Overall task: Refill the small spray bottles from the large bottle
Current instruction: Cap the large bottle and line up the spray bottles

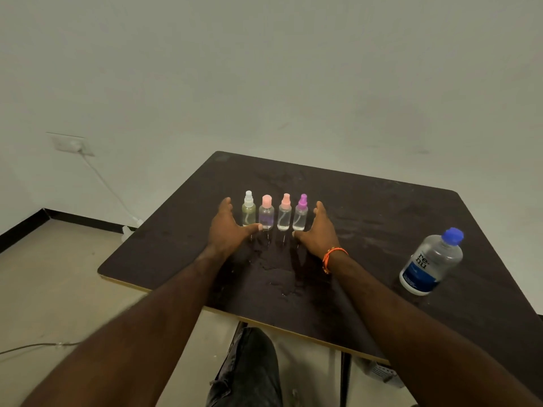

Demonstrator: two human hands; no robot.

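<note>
Several small clear spray bottles stand upright in a row on the dark table [382,207]: a white-capped one [248,209], a pink-capped one [266,213], a second pink-topped one [284,213] and a purple-topped one [300,213]. My left hand [227,227] rests open at the row's left end, thumb in front of the bottles. At the right end my right hand [318,230] lies open, an orange band on its wrist. Neither hand grips a bottle. The large clear bottle [430,261], blue cap and blue label, stands capped at the right, away from both hands.
Wet patches [279,277] glisten on the table in front of the row. The table's near edge runs just above my dark-trousered knee [249,368]. A white wall is behind, with a socket and cable [73,145] at the left. Bare floor lies to the left.
</note>
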